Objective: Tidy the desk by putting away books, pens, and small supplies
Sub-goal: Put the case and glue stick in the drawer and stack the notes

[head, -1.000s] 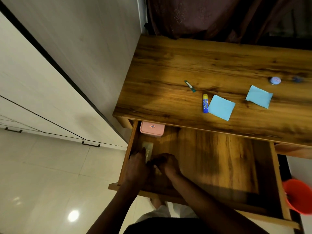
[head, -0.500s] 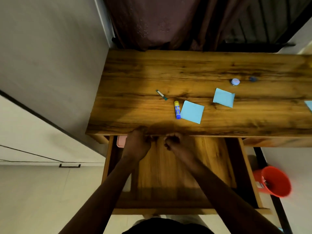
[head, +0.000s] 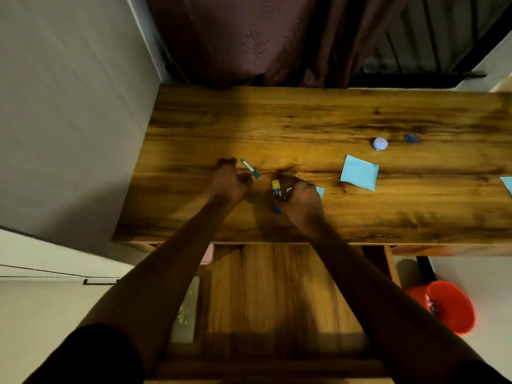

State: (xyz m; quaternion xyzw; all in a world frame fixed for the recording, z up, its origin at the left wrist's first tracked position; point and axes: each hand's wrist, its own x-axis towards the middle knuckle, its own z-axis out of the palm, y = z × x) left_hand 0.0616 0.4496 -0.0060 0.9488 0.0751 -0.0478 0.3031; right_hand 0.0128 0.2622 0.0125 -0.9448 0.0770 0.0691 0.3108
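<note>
Worktop (head: pixel 304 115) clutter sits mostly toward 3 o'clock, and both hands are on it: the right hand (head: pixel 302 202) curls round the yellow-capped glue stick (head: pixel 276 187), covering most of a blue note (head: pixel 320 192). The left hand (head: pixel 225 184) lies with curled fingers just beside a small teal stick (head: pixel 249 167) at its 1 o'clock; whether it grips it cannot be told. A second blue note (head: pixel 359 173) lies at the right hand's 2 o'clock, a round tin (head: pixel 380 143) beyond it, and the open drawer (head: pixel 277 295) at 6 o'clock.
</note>
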